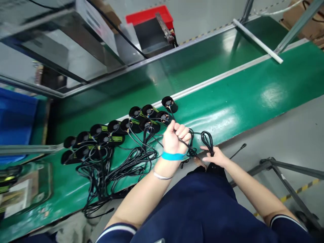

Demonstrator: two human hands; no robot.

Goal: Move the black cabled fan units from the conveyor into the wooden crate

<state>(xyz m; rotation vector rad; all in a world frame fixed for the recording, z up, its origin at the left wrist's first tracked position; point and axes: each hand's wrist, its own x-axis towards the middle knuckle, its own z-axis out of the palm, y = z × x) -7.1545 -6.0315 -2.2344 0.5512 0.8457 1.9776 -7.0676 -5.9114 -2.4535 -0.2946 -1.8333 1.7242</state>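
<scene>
My left hand (176,137), with a blue band at the wrist, is closed in a fist around a black cable (184,143) over the front edge of the green bench. To its right, my right hand (215,156) grips a looped black cable coil (207,139) between thumb and fingers. Just beyond my left hand, a black cylindrical housing (170,104) with wires in its open end lies on the bench. Several more such housings (115,127) with yellow-green markings sit in rows to the left. Their bundled black cables (126,165) spread toward the front edge.
The green bench (253,98) runs from lower left to upper right, with a pale rail along it. A white bar (258,41) crosses its far right part. Beyond stands a red bin (152,16); a blue bin (15,118) is at left. Metal frame legs (286,182) stand at right.
</scene>
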